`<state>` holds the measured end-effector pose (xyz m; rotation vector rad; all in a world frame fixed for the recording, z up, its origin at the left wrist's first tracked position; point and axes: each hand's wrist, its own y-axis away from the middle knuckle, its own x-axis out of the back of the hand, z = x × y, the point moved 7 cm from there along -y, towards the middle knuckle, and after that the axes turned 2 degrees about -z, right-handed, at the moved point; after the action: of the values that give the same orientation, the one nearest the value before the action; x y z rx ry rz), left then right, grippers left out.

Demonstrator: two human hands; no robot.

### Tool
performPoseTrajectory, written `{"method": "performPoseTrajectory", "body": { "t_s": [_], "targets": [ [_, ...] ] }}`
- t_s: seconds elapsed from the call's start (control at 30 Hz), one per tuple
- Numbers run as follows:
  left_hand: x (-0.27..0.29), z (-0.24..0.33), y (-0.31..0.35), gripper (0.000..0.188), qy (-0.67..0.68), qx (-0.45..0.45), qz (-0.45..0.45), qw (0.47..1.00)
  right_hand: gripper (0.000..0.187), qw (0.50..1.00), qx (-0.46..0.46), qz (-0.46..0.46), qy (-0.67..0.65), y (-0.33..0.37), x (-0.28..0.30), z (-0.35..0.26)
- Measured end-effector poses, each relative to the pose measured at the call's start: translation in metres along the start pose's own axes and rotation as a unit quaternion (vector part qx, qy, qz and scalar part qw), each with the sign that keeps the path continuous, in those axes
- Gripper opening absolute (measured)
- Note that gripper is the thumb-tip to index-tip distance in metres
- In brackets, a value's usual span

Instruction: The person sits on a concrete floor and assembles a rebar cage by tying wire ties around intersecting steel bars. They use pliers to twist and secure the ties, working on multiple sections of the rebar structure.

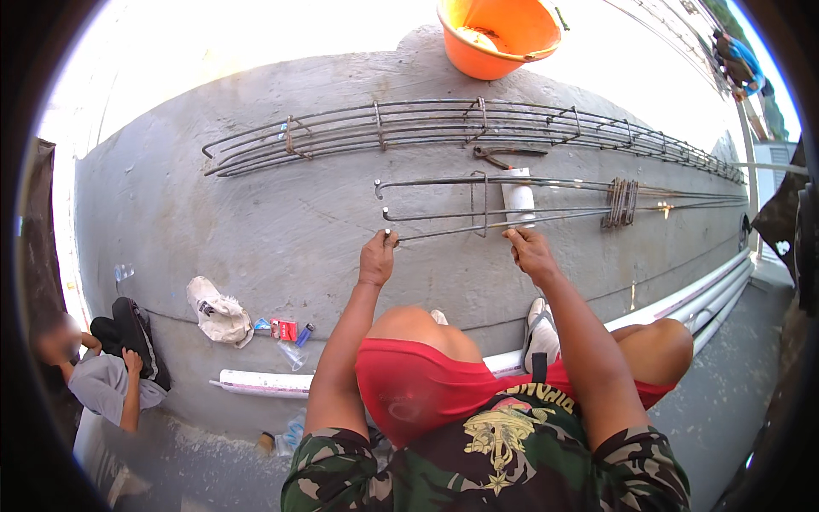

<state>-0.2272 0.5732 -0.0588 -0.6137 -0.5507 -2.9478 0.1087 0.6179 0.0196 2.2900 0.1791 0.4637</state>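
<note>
A grey concrete slab [281, 230] carries rebar cages [461, 124], an orange bucket [499, 34].

We see a grey concrete slab [256, 222] in harsh sunlight, an orange bucket [499, 34] at its far edge, white pipes [708, 299] along its near-right edge.

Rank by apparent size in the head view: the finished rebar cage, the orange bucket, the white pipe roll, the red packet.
1. Finished rebar cage, by far the longest.
2. Orange bucket, partly cut off by the frame.
3. White pipe roll.
4. Red packet, smallest, though nearer the camera.
</note>
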Motion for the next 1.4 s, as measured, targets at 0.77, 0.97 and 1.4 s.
{"method": "performPoseTrajectory", "body": {
  "t_s": [0.77,0.97,1.4],
  "targets": [
    [-0.023,-0.033,0.005,0.038,0.177,0.316,-0.064,0.93,0.03,0.997,0.047,0.024,0.055,-0.061,-0.043,0.045],
    [-0.008,-0.012,0.006,0.04,-0.051,0.308,-0.051,0.949,0.024,0.985,0.063,0.046,0.151,-0.072,-0.043,0.054],
    [-0.166,0.094,-0.024,0.035,-0.326,-0.053,-0.359,0.873,0.022,0.972,0.091,0.093,0.195,-0.055,-0.039,0.03]
  ]
}}
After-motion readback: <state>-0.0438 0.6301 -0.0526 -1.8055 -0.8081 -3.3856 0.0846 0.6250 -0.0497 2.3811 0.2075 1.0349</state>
